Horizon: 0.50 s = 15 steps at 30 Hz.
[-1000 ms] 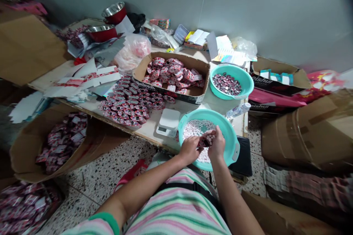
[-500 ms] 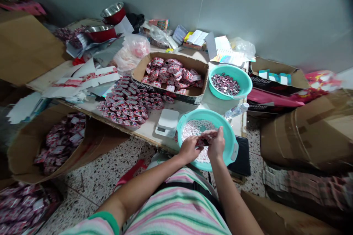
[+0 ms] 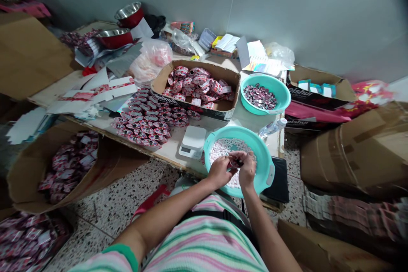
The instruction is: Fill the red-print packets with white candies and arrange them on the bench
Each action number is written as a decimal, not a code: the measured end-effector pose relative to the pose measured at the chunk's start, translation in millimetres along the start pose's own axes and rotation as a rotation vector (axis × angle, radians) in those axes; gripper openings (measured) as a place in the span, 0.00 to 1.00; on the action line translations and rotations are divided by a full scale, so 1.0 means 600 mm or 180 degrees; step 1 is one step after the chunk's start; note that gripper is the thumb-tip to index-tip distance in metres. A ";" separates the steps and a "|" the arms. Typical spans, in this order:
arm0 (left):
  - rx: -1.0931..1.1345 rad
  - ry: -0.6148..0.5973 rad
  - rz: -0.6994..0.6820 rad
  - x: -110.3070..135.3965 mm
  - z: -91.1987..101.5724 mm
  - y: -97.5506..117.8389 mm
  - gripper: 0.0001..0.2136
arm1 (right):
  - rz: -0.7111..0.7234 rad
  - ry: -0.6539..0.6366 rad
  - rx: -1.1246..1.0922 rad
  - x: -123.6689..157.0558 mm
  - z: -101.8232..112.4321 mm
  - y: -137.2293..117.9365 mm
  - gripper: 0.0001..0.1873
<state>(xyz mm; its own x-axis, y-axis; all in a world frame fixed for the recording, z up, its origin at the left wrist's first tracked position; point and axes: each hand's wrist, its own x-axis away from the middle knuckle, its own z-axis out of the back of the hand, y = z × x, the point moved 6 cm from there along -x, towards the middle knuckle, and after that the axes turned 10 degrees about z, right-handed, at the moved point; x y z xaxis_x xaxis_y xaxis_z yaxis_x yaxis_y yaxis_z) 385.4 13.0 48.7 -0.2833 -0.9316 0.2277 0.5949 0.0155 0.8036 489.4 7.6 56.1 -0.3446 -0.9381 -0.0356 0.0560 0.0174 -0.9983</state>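
Note:
Over a turquoise basin (image 3: 264, 157), my two hands meet around a small pink-and-red printed packet (image 3: 236, 162) with a dark opening. My left hand (image 3: 219, 172) grips its left side with bent fingers. The fingers of my right hand (image 3: 247, 171) curl over the far and right side, covering much of it. Beneath them lie many small white and pale pink pieces (image 3: 219, 148) in the basin. A second turquoise basin (image 3: 283, 95) behind holds small round dark-and-silver discs (image 3: 259, 97).
Left of the near basin sits a white scale (image 3: 193, 141). Rows of similar packets (image 3: 146, 123) stand beyond it, beside a carton (image 3: 236, 106) filled with more. A clear bottle (image 3: 272, 128) lies right of the basins. Large cardboard boxes (image 3: 357, 157) flank the table.
My right hand's fingers, straighter and raised before, have curled down over the packet. The packet has tipped and shows less of its printed side. My left hand has barely moved.

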 end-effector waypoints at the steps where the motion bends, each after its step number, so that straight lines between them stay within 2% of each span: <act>1: 0.0012 0.0007 0.0002 -0.001 0.000 0.000 0.13 | 0.0158 -0.0066 0.0227 0.000 0.000 -0.004 0.35; 5: 0.0051 0.0061 0.0004 -0.003 0.002 0.000 0.16 | 0.1066 -0.0534 0.1314 0.001 -0.007 -0.028 0.29; 7: 0.0209 0.0131 -0.0073 -0.001 0.008 0.000 0.18 | 0.1283 -0.0506 0.1380 -0.003 0.004 -0.028 0.27; 9: 0.0486 0.0190 -0.0170 0.004 0.019 -0.002 0.20 | 0.1164 -0.0063 0.1144 -0.015 0.038 -0.011 0.28; 11: 0.0788 0.0224 -0.0196 0.009 0.029 -0.006 0.21 | 0.0775 0.0386 0.0983 -0.029 0.077 0.029 0.29; 12: 0.0918 0.0245 -0.0176 0.011 0.034 -0.009 0.21 | 0.0524 0.0431 0.1030 -0.036 0.090 0.055 0.29; 13: 0.1036 0.0275 -0.0138 0.013 0.039 -0.013 0.20 | 0.0289 0.0245 0.1211 -0.041 0.096 0.083 0.29; 15: 0.1224 0.0364 -0.0054 0.016 0.047 -0.019 0.20 | -0.0054 -0.0500 0.1801 -0.042 0.087 0.139 0.27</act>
<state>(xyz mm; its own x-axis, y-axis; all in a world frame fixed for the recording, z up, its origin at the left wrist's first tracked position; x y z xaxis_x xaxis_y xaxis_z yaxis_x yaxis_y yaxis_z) 354.6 13.8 57.0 -0.1922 -0.9670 0.1675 0.2599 0.1144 0.9588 551.6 14.6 -23.9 -0.2092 -0.9774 0.0306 0.5581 -0.1451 -0.8170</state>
